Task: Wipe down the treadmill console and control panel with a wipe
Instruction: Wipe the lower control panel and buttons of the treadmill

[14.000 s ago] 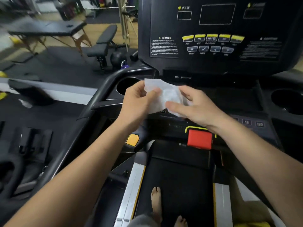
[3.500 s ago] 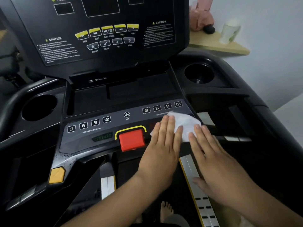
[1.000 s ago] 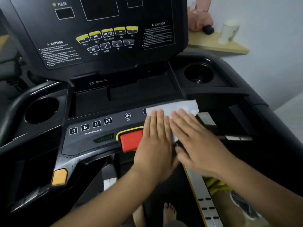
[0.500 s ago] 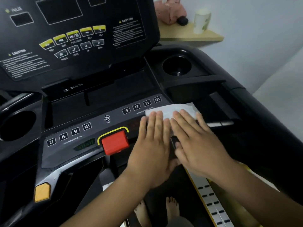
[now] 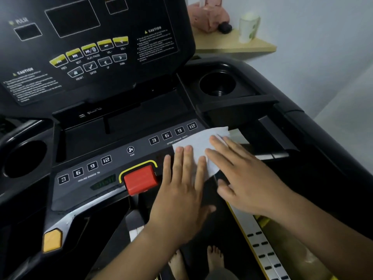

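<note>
A white wipe [image 5: 198, 141] lies flat on the right end of the grey control panel [image 5: 113, 168], just below the speed buttons marked 3, 6, 9, 12. My left hand [image 5: 179, 190] presses flat on the wipe's left part, right of the red stop button [image 5: 140, 179]. My right hand [image 5: 246, 178] lies flat beside it, its fingers on the wipe's right part. Both hands hold the wipe down with straight fingers. The upright black console [image 5: 90, 57] with yellow keys stands behind.
Round cup holders sit at the right [image 5: 218, 83] and left [image 5: 24, 158] of the console. An orange tab [image 5: 52, 240] is at the lower left. A wooden shelf [image 5: 232, 45] behind carries a cup [image 5: 248, 27] and a pink object [image 5: 207, 17]. Bare feet [image 5: 216, 257] stand on the belt.
The hands and wipe have slid slightly right and down along the panel, uncovering the speed buttons. Both hands stay flat on the wipe. The view has shifted.
</note>
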